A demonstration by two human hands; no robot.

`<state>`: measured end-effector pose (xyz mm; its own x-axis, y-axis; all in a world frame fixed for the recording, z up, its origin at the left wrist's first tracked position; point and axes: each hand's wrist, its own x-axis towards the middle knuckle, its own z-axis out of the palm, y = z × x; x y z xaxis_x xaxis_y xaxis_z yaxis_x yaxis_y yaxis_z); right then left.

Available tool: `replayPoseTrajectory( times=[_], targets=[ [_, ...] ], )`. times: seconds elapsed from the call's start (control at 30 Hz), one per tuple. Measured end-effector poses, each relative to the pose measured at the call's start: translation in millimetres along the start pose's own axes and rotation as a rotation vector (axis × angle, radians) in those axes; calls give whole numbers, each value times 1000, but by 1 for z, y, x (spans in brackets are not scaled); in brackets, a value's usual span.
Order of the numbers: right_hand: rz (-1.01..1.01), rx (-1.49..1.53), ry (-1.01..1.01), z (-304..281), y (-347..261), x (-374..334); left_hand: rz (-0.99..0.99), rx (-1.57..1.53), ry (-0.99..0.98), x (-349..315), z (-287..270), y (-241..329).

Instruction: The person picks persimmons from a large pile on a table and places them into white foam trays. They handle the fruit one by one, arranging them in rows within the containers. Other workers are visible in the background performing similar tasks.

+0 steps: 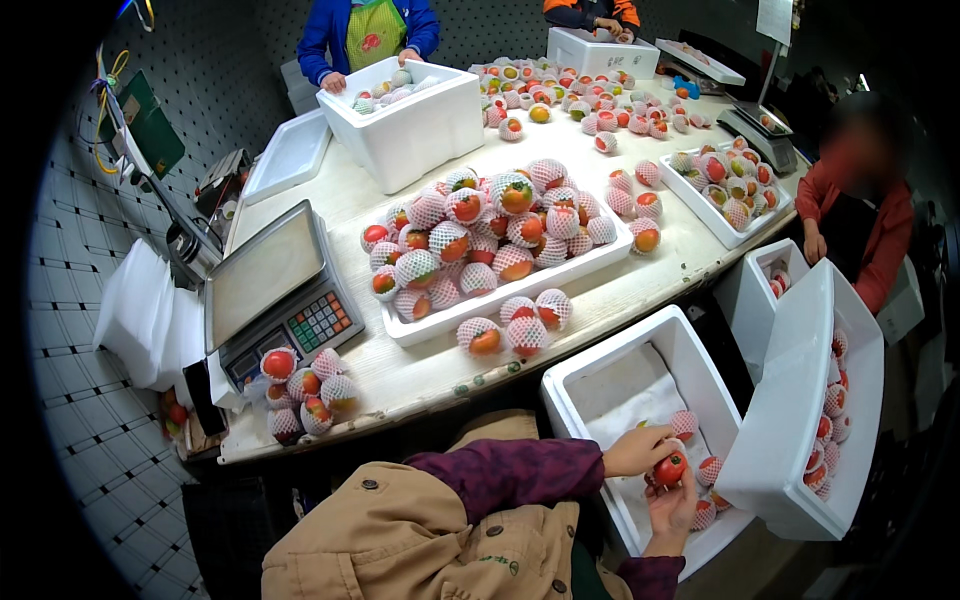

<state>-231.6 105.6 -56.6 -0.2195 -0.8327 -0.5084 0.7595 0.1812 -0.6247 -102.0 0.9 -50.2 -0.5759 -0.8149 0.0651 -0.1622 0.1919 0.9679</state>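
Over a white foam box [560, 400] at the lower right, my two hands come together around a red tomato [668, 467]. My right hand [672, 510] cups it from below with the fingers curled up its side. From the left, my left hand [637, 450] closes on its upper edge, fingertips at a pale foam net. Part of the net is hidden by the fingers. Several netted tomatoes [709, 470] lie along the box's right side, and another netted tomato [684, 424] sits just beyond my left fingertips. A white liner sheet [620, 400] covers the box floor.
A tilted foam box [790, 400] of netted tomatoes crowds my right. On the table stand a heaped foam tray [420, 328], a scale [290, 300], and a tall foam box [410, 135]. Co-workers stand across the table; a person in a red sleeve [885, 255] is at the right.
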Motion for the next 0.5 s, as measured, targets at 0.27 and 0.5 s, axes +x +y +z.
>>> replayPoseTrajectory(
  times=[0.27,0.5],
  targets=[
    [44,184,-35,0,4,7,-142,2,-48,8,-5,-15],
    [-33,284,-155,-3,-3,2,-320,-530,-122,10,-9,-16]
  ],
)
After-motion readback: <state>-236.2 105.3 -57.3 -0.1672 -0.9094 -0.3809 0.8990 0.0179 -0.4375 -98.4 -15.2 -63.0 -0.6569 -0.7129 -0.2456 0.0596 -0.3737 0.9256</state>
